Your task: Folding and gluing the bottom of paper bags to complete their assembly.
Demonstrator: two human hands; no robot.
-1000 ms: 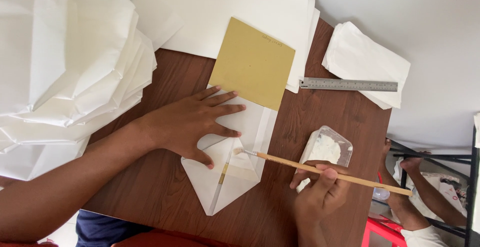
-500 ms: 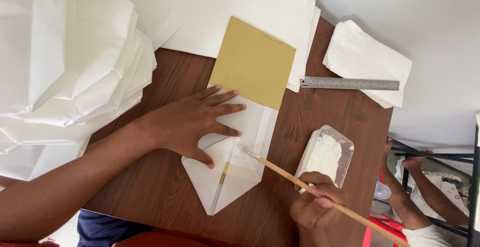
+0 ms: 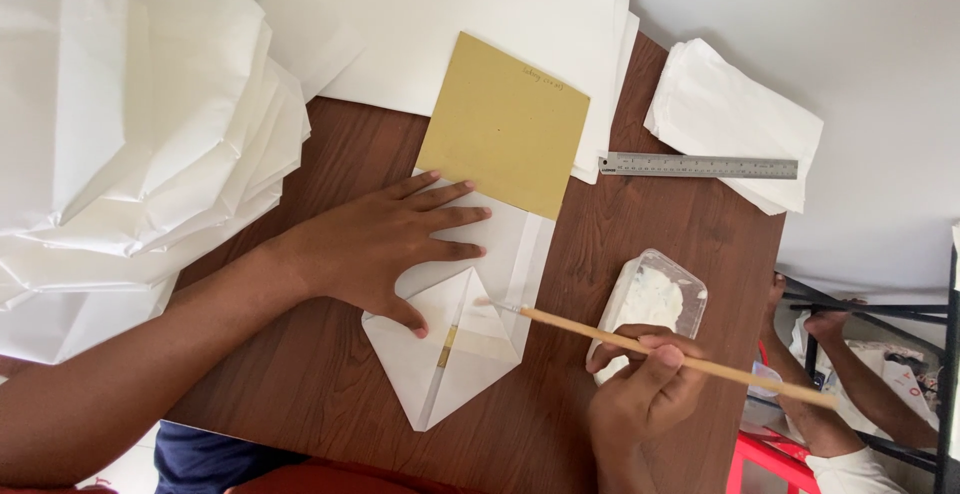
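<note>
Left hand (image 3: pixel 385 246): flat, fingers spread, palm down on the folded white paper bag (image 3: pixel 455 339), pinning it to the surface (image 3: pixel 320 384). Nothing gripped, thumb tip sits at the edge of the triangular fold.

Right hand (image 3: pixel 645 394): closed around a thin wooden brush (image 3: pixel 640 339), held pen-style near mid-shaft. The bristle tip touches the bag's folded triangular flap, just right of the left thumb. The handle runs down-right past the hand.

The bag lies mid-surface, pointed bottom toward the person, with a yellow-brown card (image 3: pixel 505 124) sticking out of its top end.

Just right of the bag, touching the right hand's fingers: a clear plastic tub (image 3: pixel 655 294) of white paste.

Further out: a steel ruler (image 3: pixel 698 166) lies at the upper right, overlapping a small stack of white bags (image 3: pixel 735 124). Large white sheets (image 3: pixel 450 24) lie along the top under the card. A big pile of folded white paper (image 3: pixel 120 124) fills the left side.

Lower right, off the surface's edge: another person's arms (image 3: pixel 860 374), a dark metal frame (image 3: pixel 945 354) and a red stool (image 3: pixel 765 459).
</note>
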